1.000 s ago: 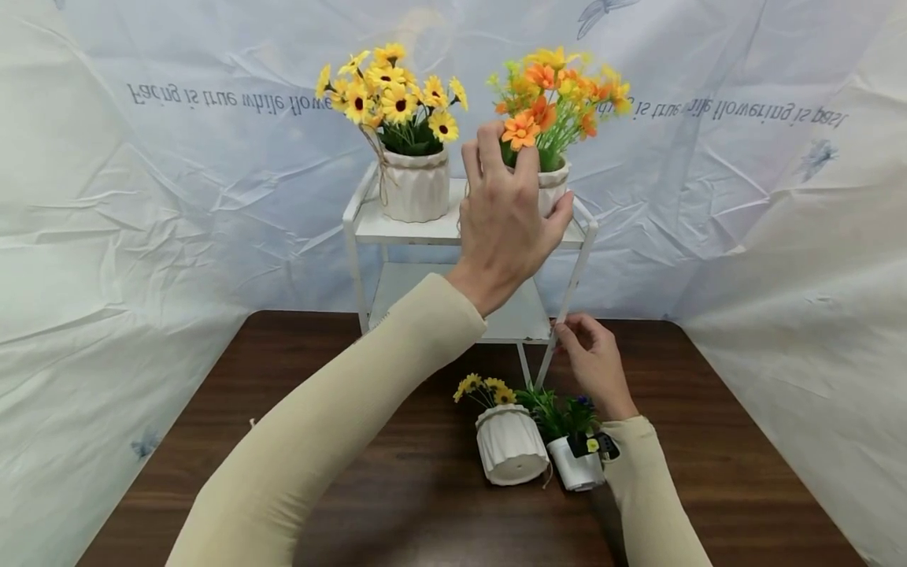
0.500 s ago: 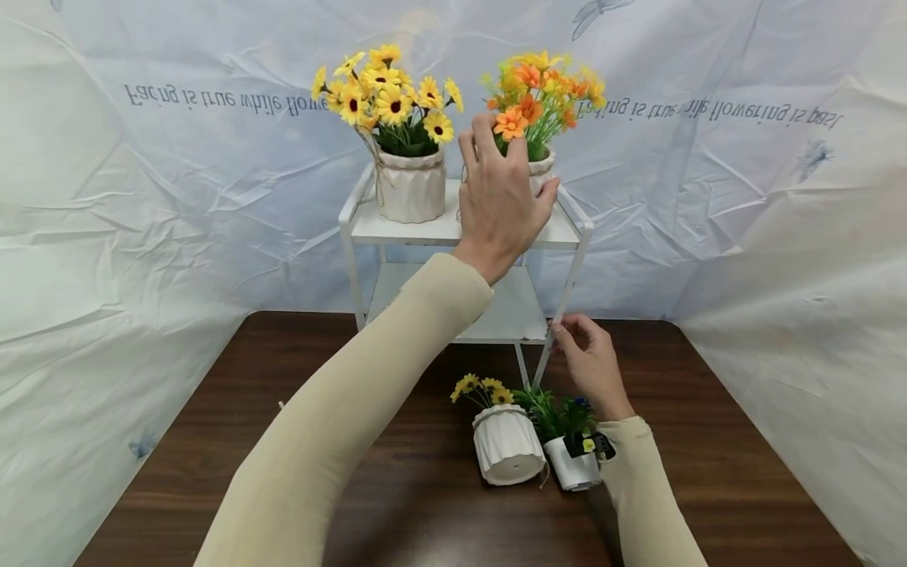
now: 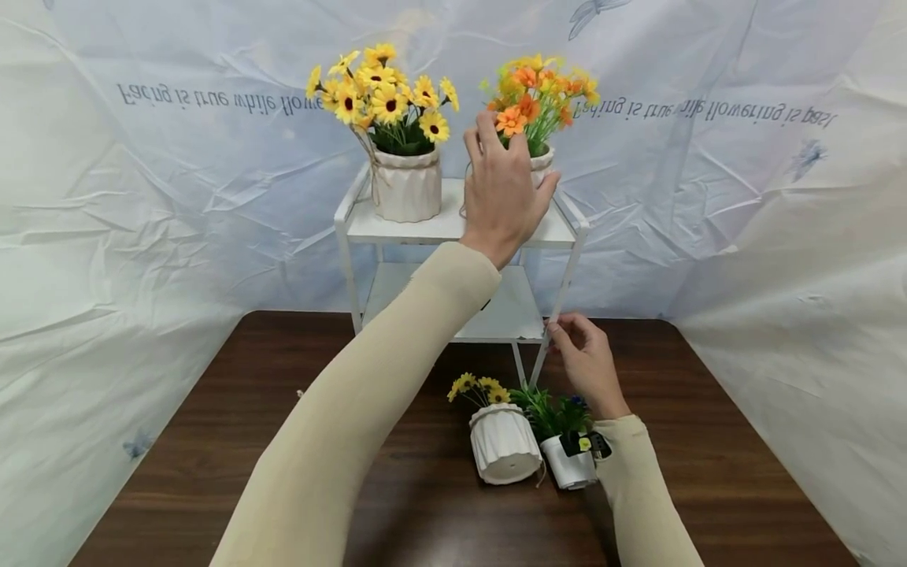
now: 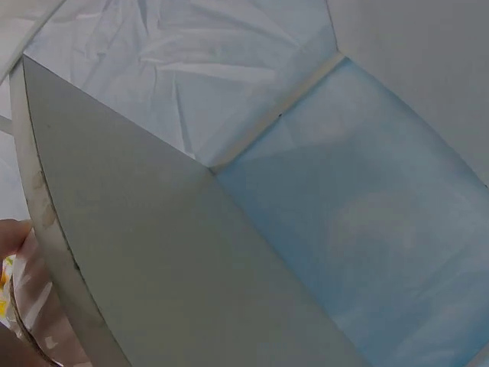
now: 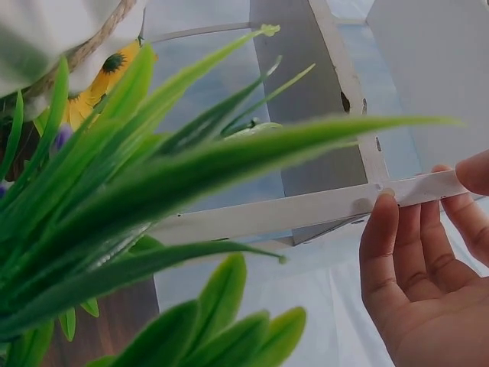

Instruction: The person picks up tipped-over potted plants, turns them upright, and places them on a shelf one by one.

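My left hand (image 3: 506, 185) holds a white ribbed pot (image 3: 542, 161) of orange and yellow flowers, thumb on its right side and fingers over its left. This pot is at the right of the top shelf of a white two-tier metal rack (image 3: 453, 226), partly hidden behind the hand. In the left wrist view, the pot's side (image 4: 47, 310) shows past the shelf edge. Lower down, my right hand (image 3: 586, 364) pinches the rack's front right leg (image 5: 267, 212) between thumb and fingers. Another white pot (image 3: 407, 189), with yellow sunflowers, stands at the left of the top shelf.
On the dark wooden table (image 3: 708, 472), a white ribbed pot (image 3: 505, 447) with small yellow flowers lies tipped, its base facing me. Beside it leans a small white pot (image 3: 569, 466) of green leaves, close under my right wrist. Printed cloth (image 3: 212, 197) hangs behind and at both sides.
My left hand and the orange-flower pot have shifted left and slightly back on the top shelf, then almost stopped. My right hand keeps its pinch on the rack's leg.
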Tool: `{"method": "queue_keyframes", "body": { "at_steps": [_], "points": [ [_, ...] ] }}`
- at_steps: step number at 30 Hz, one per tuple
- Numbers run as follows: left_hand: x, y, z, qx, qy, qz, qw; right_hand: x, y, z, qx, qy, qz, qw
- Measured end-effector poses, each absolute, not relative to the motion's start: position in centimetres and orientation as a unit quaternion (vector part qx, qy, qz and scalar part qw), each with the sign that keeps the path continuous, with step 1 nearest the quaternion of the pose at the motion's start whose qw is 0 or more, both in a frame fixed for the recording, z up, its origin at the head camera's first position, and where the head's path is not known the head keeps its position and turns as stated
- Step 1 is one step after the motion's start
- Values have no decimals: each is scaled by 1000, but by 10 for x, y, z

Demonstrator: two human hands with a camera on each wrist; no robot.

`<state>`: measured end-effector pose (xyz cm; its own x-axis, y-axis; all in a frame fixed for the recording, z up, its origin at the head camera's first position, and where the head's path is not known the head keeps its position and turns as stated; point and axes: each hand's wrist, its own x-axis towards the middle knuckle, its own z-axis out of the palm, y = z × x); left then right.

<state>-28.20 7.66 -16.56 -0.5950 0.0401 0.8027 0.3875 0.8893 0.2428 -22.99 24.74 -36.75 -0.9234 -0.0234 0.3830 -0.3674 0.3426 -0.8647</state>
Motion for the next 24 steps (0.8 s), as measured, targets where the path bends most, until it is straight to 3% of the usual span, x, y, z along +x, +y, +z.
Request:
{"method": "queue_keyframes", "body": {
  "at_steps": [16, 24],
  "points": [
    [-296, 82, -163, -106, -894, -188, 391, -233, 246, -371, 119, -809, 554, 152],
    [-285, 76, -158, -101, -905, -173, 376, -232, 246, -370, 120, -804, 562, 151]
  ]
}}
